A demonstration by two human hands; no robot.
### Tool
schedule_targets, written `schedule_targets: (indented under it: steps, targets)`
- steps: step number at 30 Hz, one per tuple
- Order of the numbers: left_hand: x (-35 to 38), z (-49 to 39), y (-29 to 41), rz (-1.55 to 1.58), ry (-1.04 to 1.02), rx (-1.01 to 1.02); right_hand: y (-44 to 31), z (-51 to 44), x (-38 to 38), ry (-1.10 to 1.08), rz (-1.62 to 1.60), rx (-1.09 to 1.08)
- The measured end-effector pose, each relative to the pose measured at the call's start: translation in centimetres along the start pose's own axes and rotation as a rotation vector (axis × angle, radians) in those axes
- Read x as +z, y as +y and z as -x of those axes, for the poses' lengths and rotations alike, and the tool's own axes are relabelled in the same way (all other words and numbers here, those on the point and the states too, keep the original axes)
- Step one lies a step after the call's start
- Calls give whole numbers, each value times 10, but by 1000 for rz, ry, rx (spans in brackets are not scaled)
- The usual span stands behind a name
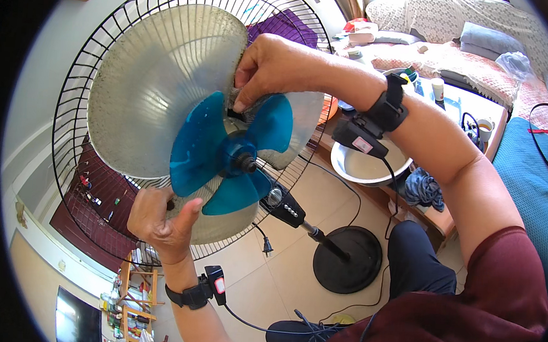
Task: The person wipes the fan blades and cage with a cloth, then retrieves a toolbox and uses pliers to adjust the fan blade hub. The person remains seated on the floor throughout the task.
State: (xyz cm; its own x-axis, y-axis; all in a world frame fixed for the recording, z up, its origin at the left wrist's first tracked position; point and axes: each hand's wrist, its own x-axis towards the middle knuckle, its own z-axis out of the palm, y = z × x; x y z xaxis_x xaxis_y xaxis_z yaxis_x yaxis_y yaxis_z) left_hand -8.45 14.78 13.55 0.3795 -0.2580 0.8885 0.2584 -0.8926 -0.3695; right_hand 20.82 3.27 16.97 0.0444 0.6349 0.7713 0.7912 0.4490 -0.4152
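A pedestal fan stands before me with its front guard off. Its large dusty grey blades surround smaller blue blades and a hub, inside the black wire rear guard. My right hand pinches what looks like a small grey cloth against the grey blades, just above the hub. At the lower left, my left hand grips a grey blade's edge, thumb in front; its fingertips are partly hidden. The fan's black round base rests on the tiled floor.
Right of the fan, a metal basin of cloudy water sits beside a crumpled blue cloth on a low table with cups. The fan's plug hangs below the guard. Cables cross the floor. A covered sofa stands behind.
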Motion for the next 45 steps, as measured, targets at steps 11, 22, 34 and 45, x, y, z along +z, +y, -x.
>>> schedule_targets:
  steps: [11,22,34,45]
  targets:
    - [0,1,-13,-19,14,40,20,36,-23,632,1137,55]
    - [-2,-2,-22,68,-7,107,-23,9,-3,-154,456,-124]
    - [1,-3,-23,85,21,27,-14,53,-28,283,1351,95]
    - [-3,-1,-27,93,-30,67,-11,53,-30,605,1321,-353]
